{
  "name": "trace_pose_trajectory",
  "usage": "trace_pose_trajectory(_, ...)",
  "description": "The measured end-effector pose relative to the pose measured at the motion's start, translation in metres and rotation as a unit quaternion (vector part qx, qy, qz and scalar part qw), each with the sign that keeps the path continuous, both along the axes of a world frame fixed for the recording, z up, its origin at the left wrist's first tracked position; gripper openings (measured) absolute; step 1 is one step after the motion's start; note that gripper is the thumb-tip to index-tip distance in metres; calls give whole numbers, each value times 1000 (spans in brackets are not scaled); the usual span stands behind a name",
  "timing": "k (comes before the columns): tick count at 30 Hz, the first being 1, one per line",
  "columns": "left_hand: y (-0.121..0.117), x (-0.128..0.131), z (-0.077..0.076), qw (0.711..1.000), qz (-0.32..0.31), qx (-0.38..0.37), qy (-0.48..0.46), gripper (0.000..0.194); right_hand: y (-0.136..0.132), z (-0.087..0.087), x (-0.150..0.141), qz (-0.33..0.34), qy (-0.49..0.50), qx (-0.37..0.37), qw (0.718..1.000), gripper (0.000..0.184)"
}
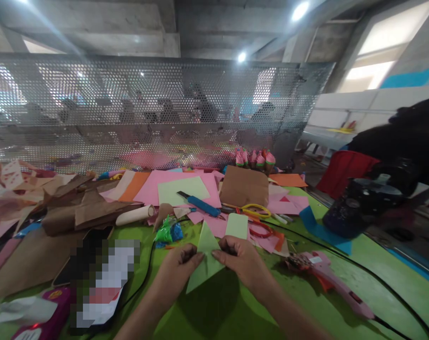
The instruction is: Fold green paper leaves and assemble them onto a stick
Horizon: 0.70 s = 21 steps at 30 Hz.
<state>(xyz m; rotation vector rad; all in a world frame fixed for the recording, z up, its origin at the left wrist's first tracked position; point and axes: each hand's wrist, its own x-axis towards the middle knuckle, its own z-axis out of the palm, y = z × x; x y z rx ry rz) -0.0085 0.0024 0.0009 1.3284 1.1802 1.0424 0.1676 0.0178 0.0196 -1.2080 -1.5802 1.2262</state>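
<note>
Between my hands is a piece of pale green paper (207, 257) with pointed corners, held above the green table. My left hand (180, 264) pinches its left edge between thumb and fingers. On the other side, my right hand (237, 255) grips the right edge the same way, thumb on the near face. Just behind the right hand lies another pale green paper piece (237, 225) with rounded corners. A blue utility knife (202, 205) with its blade out rests farther back on a flat pale green sheet (172, 191).
A pink hot glue gun (336, 281) with a black cord lies at right. Yellow-handled scissors (256, 210) sit among pink, orange and brown sheets. At left are a phone (83, 250) and a purple box (54, 307). A perforated metal screen (147, 118) stands behind; a dark jar (352, 208) is at right.
</note>
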Motion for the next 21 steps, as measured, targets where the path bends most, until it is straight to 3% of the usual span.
trace_pose_trajectory(3, 2, -3, -3, 1000, 20, 9, -4, 34, -1, 1, 0, 35, 35, -27, 998, 27)
trace_pose_trajectory(10, 5, -2, -13, 996, 21, -19, -82, 28, 0, 0, 1, 21, 38, -37, 998, 25)
trace_pose_trajectory(15, 3, -3, -10, 990, 44, -49, -122, 30, 1, 4, 2, 12, 96, -52, 994, 31)
trace_pose_trajectory(21, 1, -4, -6, 986, 21, -70, -149, 30, 3, 5, 4, -24, 93, -47, 994, 29)
